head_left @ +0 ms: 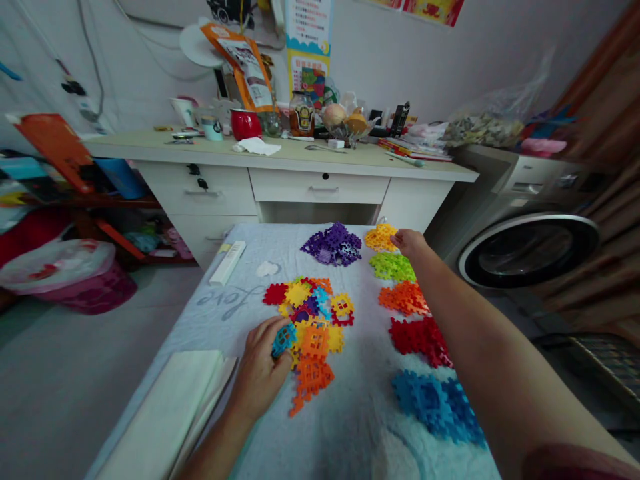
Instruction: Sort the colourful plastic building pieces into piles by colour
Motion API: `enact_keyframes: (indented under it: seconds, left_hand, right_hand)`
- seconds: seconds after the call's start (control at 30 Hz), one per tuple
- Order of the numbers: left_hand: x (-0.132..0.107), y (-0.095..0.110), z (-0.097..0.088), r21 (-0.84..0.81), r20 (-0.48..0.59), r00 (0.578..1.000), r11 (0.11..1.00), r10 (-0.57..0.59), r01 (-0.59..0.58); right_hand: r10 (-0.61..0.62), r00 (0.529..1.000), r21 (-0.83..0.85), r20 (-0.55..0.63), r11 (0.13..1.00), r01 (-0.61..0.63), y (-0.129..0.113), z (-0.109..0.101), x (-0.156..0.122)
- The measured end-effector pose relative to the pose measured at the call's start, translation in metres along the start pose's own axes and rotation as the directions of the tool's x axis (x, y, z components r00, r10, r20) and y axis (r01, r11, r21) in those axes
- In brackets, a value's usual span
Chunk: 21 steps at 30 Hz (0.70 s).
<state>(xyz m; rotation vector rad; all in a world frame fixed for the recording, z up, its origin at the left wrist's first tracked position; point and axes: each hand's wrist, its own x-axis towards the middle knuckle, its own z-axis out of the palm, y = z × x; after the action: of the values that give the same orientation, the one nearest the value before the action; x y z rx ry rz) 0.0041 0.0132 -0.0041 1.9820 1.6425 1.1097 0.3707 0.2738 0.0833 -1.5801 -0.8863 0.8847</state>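
Observation:
A mixed heap of coloured plastic interlocking tiles [313, 323] lies in the middle of a pale blue cloth [345, 427]. My left hand [263, 370] rests at the heap's left edge, fingers closed on a blue tile [283, 339]. My right hand [410, 243] reaches far forward and touches the yellow pile [380, 237], fingers curled at its edge. Sorted piles run down the right side: purple [334, 244], yellow, green [393, 266], orange [404, 298], red [420, 339] and blue [436, 405].
A white remote [227, 263] and a folded cream cloth [165, 417] lie on the left of the surface. Beyond stands a cluttered white desk [280, 160]. A washing machine [530, 247] is at right, a pink bin [70, 277] at left.

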Motion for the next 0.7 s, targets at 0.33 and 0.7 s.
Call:
enact_keyframes:
  seconds: [0.33,0.7]
  left_hand:
    - [0.0,0.001,0.001,0.021,-0.054,0.998,1.0,0.013,-0.012]
    - [-0.002,0.0,0.002,0.019,-0.074,0.997,0.999,0.03,-0.028]
  right_hand:
    - [-0.029,0.977,-0.013,0.213,0.999,0.032,-0.006,0.009,-0.103]
    - [-0.088,0.73,-0.667,0.677,0.347,0.66,0.018,0.041,-0.229]
